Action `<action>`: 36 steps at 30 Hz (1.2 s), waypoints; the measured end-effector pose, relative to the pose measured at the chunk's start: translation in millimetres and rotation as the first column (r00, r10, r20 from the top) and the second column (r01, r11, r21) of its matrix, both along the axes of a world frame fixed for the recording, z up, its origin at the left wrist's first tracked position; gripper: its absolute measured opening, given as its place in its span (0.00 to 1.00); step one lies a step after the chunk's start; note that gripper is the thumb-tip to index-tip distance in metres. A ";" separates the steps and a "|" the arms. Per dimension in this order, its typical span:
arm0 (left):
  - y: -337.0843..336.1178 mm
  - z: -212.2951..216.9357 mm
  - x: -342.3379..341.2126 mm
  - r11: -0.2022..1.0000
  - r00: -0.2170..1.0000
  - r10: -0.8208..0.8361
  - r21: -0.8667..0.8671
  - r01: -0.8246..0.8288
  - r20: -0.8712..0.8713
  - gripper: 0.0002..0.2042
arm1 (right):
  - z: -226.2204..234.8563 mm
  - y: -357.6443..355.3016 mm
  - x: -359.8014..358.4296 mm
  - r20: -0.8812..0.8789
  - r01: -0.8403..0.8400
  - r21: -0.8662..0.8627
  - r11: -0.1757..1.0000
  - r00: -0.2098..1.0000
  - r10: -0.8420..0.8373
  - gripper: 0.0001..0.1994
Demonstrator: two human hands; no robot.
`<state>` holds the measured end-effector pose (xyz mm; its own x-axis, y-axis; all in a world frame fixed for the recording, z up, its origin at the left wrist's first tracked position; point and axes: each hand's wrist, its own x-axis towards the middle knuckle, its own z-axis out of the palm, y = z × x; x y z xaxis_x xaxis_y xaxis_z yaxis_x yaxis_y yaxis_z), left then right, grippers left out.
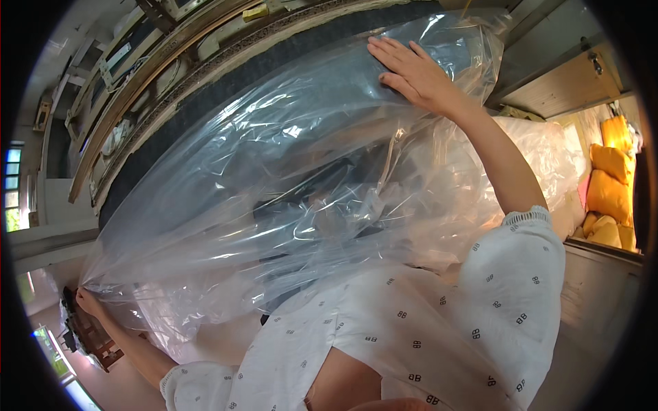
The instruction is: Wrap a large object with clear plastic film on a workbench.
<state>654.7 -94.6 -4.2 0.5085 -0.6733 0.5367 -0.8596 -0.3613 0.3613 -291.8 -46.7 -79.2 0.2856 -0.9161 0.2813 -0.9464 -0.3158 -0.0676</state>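
A large sheet of clear plastic film [274,147] stretches across a dark tabletop [147,154] and hangs in loose folds down its near side, in front of me. My right hand [415,74] lies flat on the film at the far right of the tabletop, fingers spread. At the far left, my left hand [87,301] is closed on a gathered corner of the film, which is pulled into tight creases there. Its fingertips are partly hidden. The film is wrinkled and shiny, most crumpled in the middle and along the near side.
Behind the tabletop run long wooden rails [130,103] with metal fittings. A wooden board [562,83] stands at the far right, with orange-yellow sacks or bundles [610,181] beyond an opening. A dark wooden piece of furniture [103,342] stands at the lower left.
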 end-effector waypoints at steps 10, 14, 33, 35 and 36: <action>140.8 50.8 -88.4 0.963 0.651 -0.258 -0.134 0.234 -0.714 0.18 | -4.4 -74.5 -19.1 0.520 0.098 0.034 0.995 0.848 -0.101 0.08; 129.1 21.4 -55.0 0.963 0.640 -0.265 -0.233 0.136 -0.721 0.17 | 3.5 -98.7 -43.9 0.737 -0.247 0.229 0.942 0.676 -0.001 0.06; -172.0 -110.8 -250.0 0.871 0.808 -0.388 -0.464 0.163 -0.444 0.11 | -41.5 -153.2 -186.3 0.727 0.533 -0.158 0.831 0.632 -0.267 0.11; -177.2 -105.2 -263.5 0.877 0.799 -0.375 -0.460 0.141 -0.470 0.11 | -45.7 -162.0 -199.3 0.706 0.536 -0.159 0.829 0.649 -0.284 0.11; -178.6 -103.6 -266.2 0.885 0.796 -0.359 -0.450 0.123 -0.488 0.11 | -46.6 -166.8 -199.5 0.689 0.539 -0.149 0.829 0.658 -0.304 0.12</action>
